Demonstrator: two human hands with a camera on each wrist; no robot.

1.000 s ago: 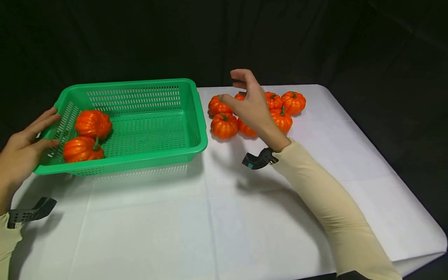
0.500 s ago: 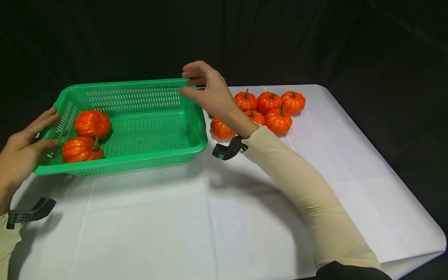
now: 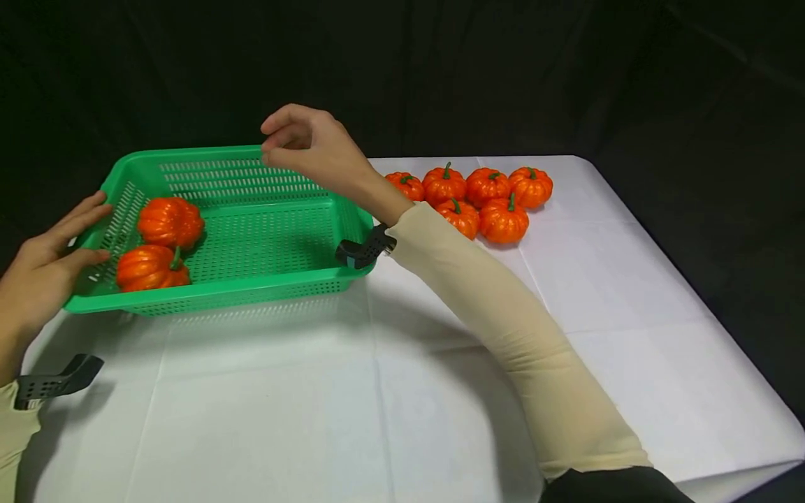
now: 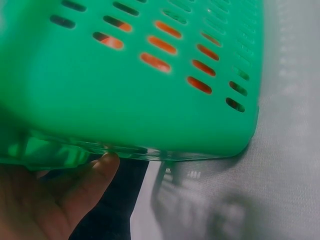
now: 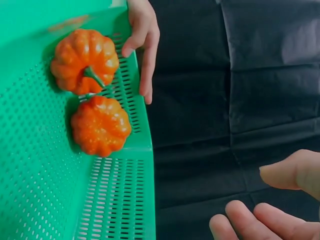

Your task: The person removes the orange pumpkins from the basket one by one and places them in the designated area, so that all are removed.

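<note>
A green perforated basket [image 3: 251,283] stands on the left half of the table, with two small orange pumpkins [image 3: 171,222] at its left end. My left hand [image 3: 47,269] rests on the basket's left rim, fingers and thumb spread and fairly straight. Over the back part of the basket hovers my right hand [image 3: 314,143], its fingers loosely bent. The right wrist view has bare space between its thumb [image 5: 287,175] and fingers. In the left wrist view, orange shows through the slots of the basket wall [image 4: 150,105].
Several more pumpkins [image 3: 504,221] sit grouped on the white cloth [image 3: 264,419] right of the basket, partly behind my right forearm. A dark curtain [image 3: 402,70] hangs behind the table. Both wrists wear black camera mounts [image 3: 59,381].
My right hand has moved left from above the grouped pumpkins to over the basket, with nothing in it. My left hand, the basket and the pumpkins have stayed put.
</note>
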